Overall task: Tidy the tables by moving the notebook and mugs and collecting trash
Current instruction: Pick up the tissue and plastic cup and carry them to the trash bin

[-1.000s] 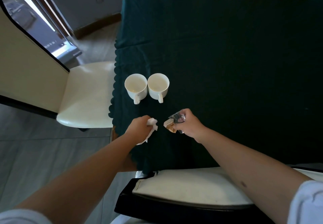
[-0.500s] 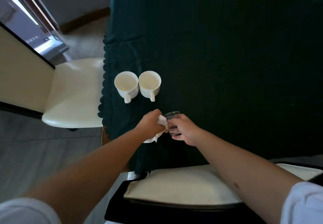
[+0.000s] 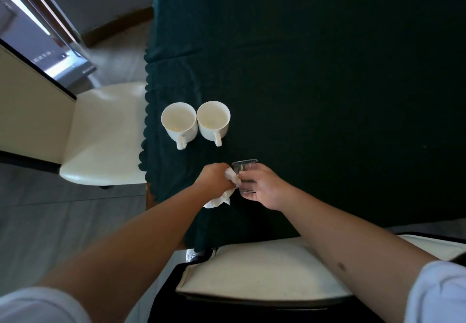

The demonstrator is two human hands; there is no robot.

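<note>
1. Two white mugs stand side by side, nearly touching, near the left edge of the worktop [image 3: 327,70], which wears one dark green cloth: the left mug [image 3: 179,121] and the right mug [image 3: 213,120], both handles pointing toward the person.
2. One clear plastic cup [image 3: 245,175] sits in the right hand [image 3: 262,186], fingers wrapped around its side.
3. One crumpled white tissue [image 3: 227,189] is clenched in the left hand [image 3: 214,180], its loose end hanging below the fist and its top touching the cup.
4. Both hands meet just in front of the mugs, above the worktop's near edge.
5. Two cream chairs show: one chair on the left [image 3: 100,141], one near chair [image 3: 264,272].
</note>
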